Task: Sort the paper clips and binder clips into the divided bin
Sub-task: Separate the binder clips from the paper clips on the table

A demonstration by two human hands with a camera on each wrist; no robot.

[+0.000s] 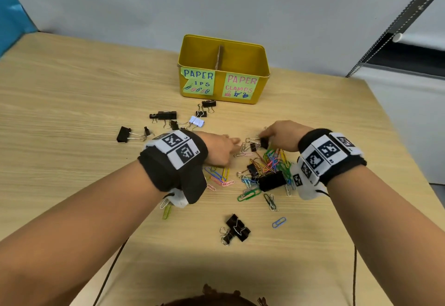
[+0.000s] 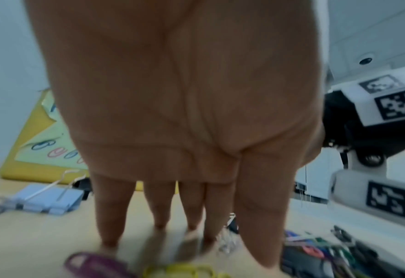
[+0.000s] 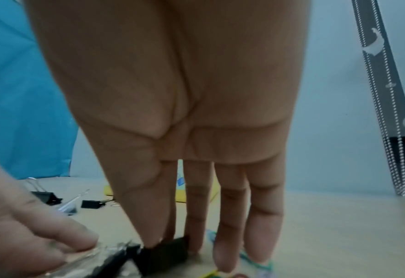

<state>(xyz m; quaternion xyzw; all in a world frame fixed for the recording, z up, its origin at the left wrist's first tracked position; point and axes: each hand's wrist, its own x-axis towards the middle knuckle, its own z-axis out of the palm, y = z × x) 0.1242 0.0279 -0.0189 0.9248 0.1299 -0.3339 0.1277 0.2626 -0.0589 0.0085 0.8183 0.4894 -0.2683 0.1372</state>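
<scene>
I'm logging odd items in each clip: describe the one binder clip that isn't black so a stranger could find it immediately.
Start at the yellow divided bin at the far side of the table. In front of its green PAPER CLIPS label lies a loose scatter of black binder clips. The pale blue binder clip sits among them, just beyond the left hand; it is the only light-coloured binder clip in that scatter.

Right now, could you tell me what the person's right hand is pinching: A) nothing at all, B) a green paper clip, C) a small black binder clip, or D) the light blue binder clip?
C: in the right wrist view the thumb and forefinger of the right hand close on a small black binder clip; the head view shows it at the far edge of the pile.
</scene>
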